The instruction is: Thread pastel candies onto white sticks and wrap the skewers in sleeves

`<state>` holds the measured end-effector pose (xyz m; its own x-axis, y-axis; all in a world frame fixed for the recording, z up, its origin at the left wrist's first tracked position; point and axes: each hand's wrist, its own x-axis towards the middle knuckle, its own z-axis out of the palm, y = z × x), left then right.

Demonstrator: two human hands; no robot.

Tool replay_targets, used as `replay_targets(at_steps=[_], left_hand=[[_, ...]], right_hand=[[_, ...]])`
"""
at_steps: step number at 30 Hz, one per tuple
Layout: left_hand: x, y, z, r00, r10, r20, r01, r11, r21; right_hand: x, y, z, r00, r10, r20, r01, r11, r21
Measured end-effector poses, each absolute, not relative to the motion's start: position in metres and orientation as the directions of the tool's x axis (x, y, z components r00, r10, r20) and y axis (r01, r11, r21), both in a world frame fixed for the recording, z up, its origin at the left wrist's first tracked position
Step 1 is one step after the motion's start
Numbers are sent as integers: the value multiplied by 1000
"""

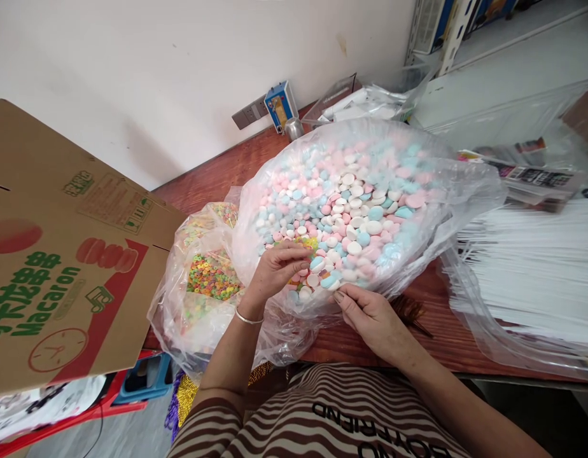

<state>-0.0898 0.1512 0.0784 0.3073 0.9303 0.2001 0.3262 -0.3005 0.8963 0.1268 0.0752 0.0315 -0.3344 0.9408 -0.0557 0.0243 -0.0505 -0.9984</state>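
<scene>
A big clear plastic bag point(447, 191) lies open, full of pink, white and pale blue button-shaped candies point(356, 216). My left hand point(279, 267), with a bangle at the wrist, is over the candies at the bag's near side. Its fingers are curled together; what they hold is hidden. Several small yellow and green rings point(309, 242) show just beyond those fingers. Beside it, at the bag's near rim, my right hand point(373, 318) pinches thumb against forefinger at a blue-and-white candy point(330, 280). Left of the bag, a second clear bag holds small multicoloured rings point(212, 275).
A large cardboard box point(98, 254) printed "Macaron" stands at the left. Many thin white sticks point(532, 267) in plastic fill the table's right side. A small blue box point(280, 105), a metal cup point(294, 129) and wall sockets point(250, 113) are at the back. Brown twist-like strips point(411, 312) lie on the reddish table point(217, 162).
</scene>
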Motion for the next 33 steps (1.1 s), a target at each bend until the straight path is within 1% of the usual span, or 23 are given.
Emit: replay_targets(at_steps=[2, 4, 8, 10, 13, 15, 20, 22, 24, 27, 31, 33], left_hand=[[-91, 152, 79, 350, 910, 222, 365, -350, 863], [-92, 153, 79, 389, 897, 211, 372, -362, 854], [-92, 152, 78, 400, 905, 145, 351, -297, 888], [-90, 149, 77, 339, 933, 123, 299, -231, 926], [-87, 147, 74, 203, 975, 87, 109, -111, 988], [-85, 147, 71, 134, 990, 54, 1, -55, 999], [-83, 152, 68, 0, 999, -43, -81, 43, 996], [-81, 152, 68, -23, 998, -61, -96, 59, 994], [-80, 151, 67, -5, 999, -52, -79, 51, 996], [-79, 150, 66, 36, 999, 16, -12, -15, 1000], [-84, 150, 64, 109, 987, 118, 62, -125, 990], [-84, 150, 63, 117, 981, 156, 76, -165, 983]], right_hand=[[126, 75, 33, -335, 941, -55, 26, -49, -998], [126, 75, 34, -333, 942, -44, 35, -34, -999], [125, 76, 34, -296, 955, 11, 66, 32, -997], [124, 77, 31, -273, 961, 41, 68, 62, -996], [123, 79, 27, -247, 965, 84, 48, 99, -994], [124, 80, 25, -240, 966, 100, 28, 110, -994], [127, 79, 28, -267, 959, 98, -2, 101, -995], [128, 78, 30, -285, 954, 97, 8, 104, -995], [128, 78, 33, -305, 947, 98, 21, 110, -994], [127, 78, 35, -319, 944, 80, 30, 94, -995], [128, 76, 37, -324, 946, 24, -1, 25, -1000], [127, 74, 38, -328, 945, -10, -22, -19, -1000]])
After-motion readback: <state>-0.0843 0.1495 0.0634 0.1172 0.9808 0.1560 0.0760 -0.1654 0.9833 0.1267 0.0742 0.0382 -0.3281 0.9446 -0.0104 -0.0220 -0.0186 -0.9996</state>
